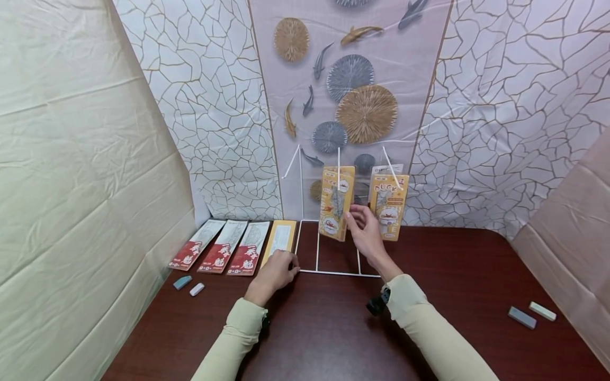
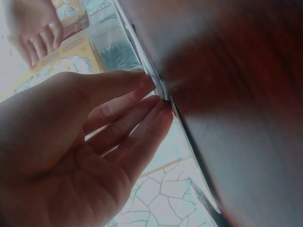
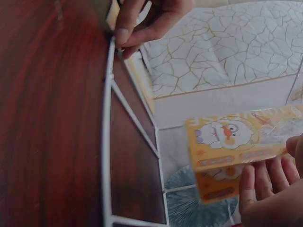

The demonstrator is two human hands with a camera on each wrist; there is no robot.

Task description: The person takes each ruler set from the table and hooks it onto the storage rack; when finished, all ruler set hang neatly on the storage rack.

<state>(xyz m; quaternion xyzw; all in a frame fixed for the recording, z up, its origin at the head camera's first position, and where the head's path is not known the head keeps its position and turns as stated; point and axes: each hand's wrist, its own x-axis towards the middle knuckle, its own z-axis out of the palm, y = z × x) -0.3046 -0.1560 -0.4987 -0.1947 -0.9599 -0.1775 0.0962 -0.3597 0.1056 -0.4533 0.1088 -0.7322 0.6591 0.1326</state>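
A white wire rack (image 1: 317, 254) with three upper prongs stands at the back of the table. My left hand (image 1: 280, 271) pinches its front left corner between thumb and fingers; the left wrist view shows the fingertips (image 2: 161, 106) at the wire. From the middle prong hang yellow duck-print packages (image 1: 335, 206), seemingly more than one. My right hand (image 1: 367, 233) holds their right edge, thumb on one face and fingers behind, as the right wrist view shows the packages (image 3: 232, 137) too. More yellow DUCK packages (image 1: 388, 209) hang from the right prong. The left prong (image 1: 292, 161) carries nothing.
Left of the rack lie a yellow package (image 1: 278, 238) and three red-and-white packages (image 1: 245, 248). Small blue (image 1: 182, 282) and white blocks (image 1: 197, 289) lie at the left, grey (image 1: 521, 317) and whitish blocks (image 1: 542, 311) at the right. A patterned cloth (image 1: 229, 106) hangs behind.
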